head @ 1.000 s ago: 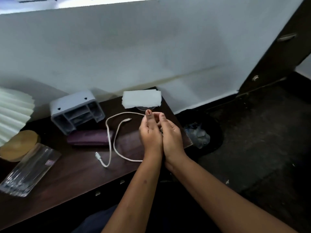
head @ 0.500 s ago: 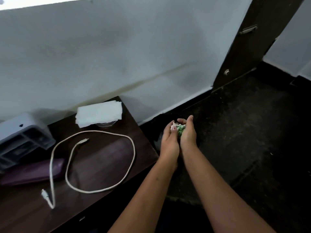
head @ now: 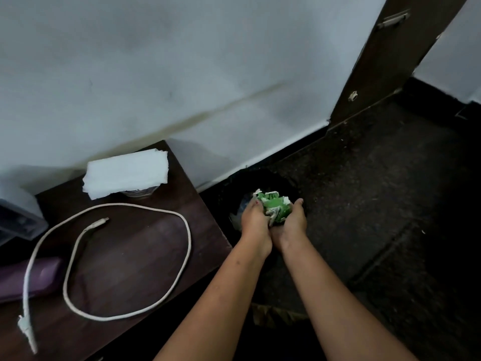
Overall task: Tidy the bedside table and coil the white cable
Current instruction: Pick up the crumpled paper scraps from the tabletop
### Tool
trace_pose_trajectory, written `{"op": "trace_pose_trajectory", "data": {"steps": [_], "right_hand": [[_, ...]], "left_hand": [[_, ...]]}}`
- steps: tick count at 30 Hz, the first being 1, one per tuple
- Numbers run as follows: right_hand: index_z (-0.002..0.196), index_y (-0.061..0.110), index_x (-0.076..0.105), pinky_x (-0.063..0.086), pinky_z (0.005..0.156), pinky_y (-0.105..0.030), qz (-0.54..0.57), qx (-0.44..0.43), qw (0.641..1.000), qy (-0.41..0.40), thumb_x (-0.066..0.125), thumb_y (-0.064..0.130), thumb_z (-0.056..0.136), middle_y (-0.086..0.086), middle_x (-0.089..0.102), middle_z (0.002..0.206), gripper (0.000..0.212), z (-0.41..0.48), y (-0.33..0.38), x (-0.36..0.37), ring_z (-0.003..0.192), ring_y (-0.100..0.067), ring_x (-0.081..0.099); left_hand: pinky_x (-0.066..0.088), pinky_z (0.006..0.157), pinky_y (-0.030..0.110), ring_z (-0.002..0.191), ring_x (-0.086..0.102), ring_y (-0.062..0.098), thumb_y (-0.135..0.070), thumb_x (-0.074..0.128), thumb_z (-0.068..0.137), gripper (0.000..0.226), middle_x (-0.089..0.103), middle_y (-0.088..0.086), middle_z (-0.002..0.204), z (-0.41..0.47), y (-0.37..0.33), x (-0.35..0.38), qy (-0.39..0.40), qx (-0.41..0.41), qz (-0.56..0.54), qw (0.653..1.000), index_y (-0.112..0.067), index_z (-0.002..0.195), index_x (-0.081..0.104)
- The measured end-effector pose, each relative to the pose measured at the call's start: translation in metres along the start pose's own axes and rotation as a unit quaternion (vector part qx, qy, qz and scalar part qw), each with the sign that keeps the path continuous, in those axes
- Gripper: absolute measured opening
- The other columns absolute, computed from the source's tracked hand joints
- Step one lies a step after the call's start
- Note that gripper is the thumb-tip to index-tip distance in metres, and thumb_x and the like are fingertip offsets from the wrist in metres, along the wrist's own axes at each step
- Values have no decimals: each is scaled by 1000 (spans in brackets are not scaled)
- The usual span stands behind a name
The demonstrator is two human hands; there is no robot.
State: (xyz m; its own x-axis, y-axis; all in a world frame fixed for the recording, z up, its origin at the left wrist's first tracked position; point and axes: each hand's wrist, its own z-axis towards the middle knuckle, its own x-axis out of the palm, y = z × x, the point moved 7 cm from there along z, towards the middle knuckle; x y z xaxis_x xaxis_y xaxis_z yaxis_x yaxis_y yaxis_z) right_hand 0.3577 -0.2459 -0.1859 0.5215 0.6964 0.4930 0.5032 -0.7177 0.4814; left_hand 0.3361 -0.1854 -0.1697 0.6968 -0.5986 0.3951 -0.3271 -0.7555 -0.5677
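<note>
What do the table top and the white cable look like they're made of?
Table top: dark brown wood or wood-look laminate, faint grain, a dull sheen. White cable: looks fabric-braided, with a matte, slightly rough surface and smooth plastic plugs; too small to be sure.

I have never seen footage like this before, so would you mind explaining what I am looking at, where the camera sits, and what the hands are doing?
There is no machine here: a person wears a wide-angle camera on the head, so the single picture looks forward and down along their bare arms. The left hand and right hand are cupped together around a crumpled green and white wrapper, held over a dark bin on the floor beside the wall. To the left is the dark wooden bedside table. On it lie a white cable in a loose loop, a stack of white tissues resting on a small jar, a purple case under part of the cable, and the corner of a grey organiser at the picture's edge.
</note>
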Motion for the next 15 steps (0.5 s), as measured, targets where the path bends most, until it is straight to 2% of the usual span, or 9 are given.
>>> {"op": "trace_pose_trajectory", "data": {"steps": [2, 4, 6, 8, 10, 12, 13, 15], "right_hand": [[82, 5, 63, 46, 92, -47, 9, 5, 1000, 2, 29, 53, 95, -24, 65, 98, 60, 0, 0, -2, 111, -40, 56], [78, 4, 61, 46, 87, -46, 6, 20, 1000, 2, 30, 55, 93, -22, 64, 89, 62, -1, -2, -2, 109, -40, 57], [87, 2, 60, 46, 88, -45, 12, 22, 1000, 2, 31, 57, 92, -19, 62, 94, 62, 0, -2, -1, 108, -40, 57], [116, 2, 53, 46, 85, -43, 17, 5, 1000, -12, 35, 56, 92, -14, 58, 91, 61, 0, 0, -3, 98, -34, 58], [136, 4, 36, 44, 88, -41, 14, -6, 1000, -12, 36, 56, 92, -17, 57, 106, 68, -5, 2, -1, 105, -32, 56], [141, 6, 28, 40, 98, -40, 4, -13, 1000, -9, 35, 56, 92, -21, 42, 138, 71, -12, 4, 2, 126, -34, 44], [143, 6, 25, 36, 104, -39, -3, -17, 1000, -8, 34, 56, 92, -20, 33, 147, 72, -17, 5, 3, 133, -33, 37], [144, 6, 21, 29, 112, -39, -19, -29, 999, 0, 33, 55, 92, -17, 24, 153, 73, -27, 5, 9, 140, -30, 28]], "left_hand": [[53, 71, 31, 75, 62, 22, -6, 36, 96, 24, 63, 12, 88, 1, 0, -1, -5, -1, -4, 1000, -7, 95, 60], [52, 63, 26, 70, 60, 18, -5, 37, 96, 25, 62, 9, 83, -2, 1, -2, -9, -6, 3, 1000, -11, 84, 58], [50, 58, 22, 75, 60, 16, -7, 37, 97, 23, 63, 8, 95, -8, 0, -4, -15, -9, -2, 1000, -10, 105, 59], [50, 52, 17, 76, 59, 12, -8, 38, 97, 30, 62, 5, 99, -16, -2, -8, -15, -12, -8, 1000, -10, 124, 51], [48, 56, 16, 77, 58, 10, -8, 38, 97, 33, 62, 7, 106, -23, -5, -11, -6, -17, -8, 1000, -9, 128, 50], [48, 68, 20, 86, 60, 14, -8, 39, 97, 36, 60, 12, 118, -30, -8, -12, 4, -21, -6, 1000, -9, 131, 48], [47, 73, 21, 93, 59, 16, -8, 39, 97, 36, 58, 13, 124, -34, -11, -14, 5, -21, -3, 1000, -9, 132, 47], [47, 72, 21, 98, 57, 17, -9, 40, 97, 36, 56, 13, 129, -44, -20, -17, 6, -17, -2, 1000, -10, 132, 48]]}}
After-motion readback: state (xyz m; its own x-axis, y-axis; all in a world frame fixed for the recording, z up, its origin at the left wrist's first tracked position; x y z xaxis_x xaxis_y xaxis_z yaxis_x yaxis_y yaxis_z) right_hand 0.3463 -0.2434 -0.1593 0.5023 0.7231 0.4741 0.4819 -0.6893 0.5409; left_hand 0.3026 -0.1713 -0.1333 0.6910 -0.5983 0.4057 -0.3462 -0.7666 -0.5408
